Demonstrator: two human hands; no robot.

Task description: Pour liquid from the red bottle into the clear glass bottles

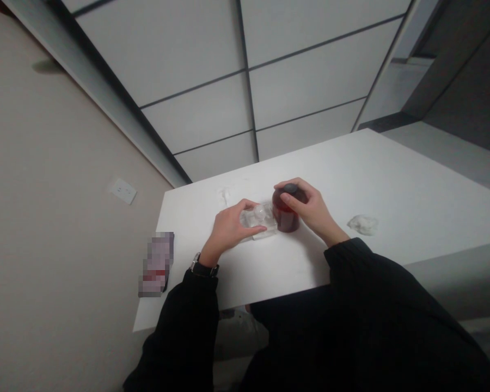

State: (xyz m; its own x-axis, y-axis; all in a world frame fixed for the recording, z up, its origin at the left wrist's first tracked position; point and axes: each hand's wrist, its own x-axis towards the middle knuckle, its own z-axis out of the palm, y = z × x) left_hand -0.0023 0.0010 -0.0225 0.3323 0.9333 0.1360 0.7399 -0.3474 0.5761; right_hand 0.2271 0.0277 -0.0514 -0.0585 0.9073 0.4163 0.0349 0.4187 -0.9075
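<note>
Near the middle of the white table (265, 283), my left hand (228, 226) grips a clear transparent container (259, 218) between thumb and fingers; its exact shape is hard to make out. Just right of it, touching or almost touching, stands a dark red-brown bottle (286, 219) with a dark stopper or cap on top (289, 188). My right hand (308, 204) is wrapped round the bottle's upper part, with the thumb on the near side below the cap.
A small clear object (224, 195) lies behind my left hand. A crumpled whitish wad (363, 224) is on the table at the right. A blurred-out phone-like item (158, 264) rests at the left edge. White panels stand behind the table, and a wall with a socket (124, 191) is at the left.
</note>
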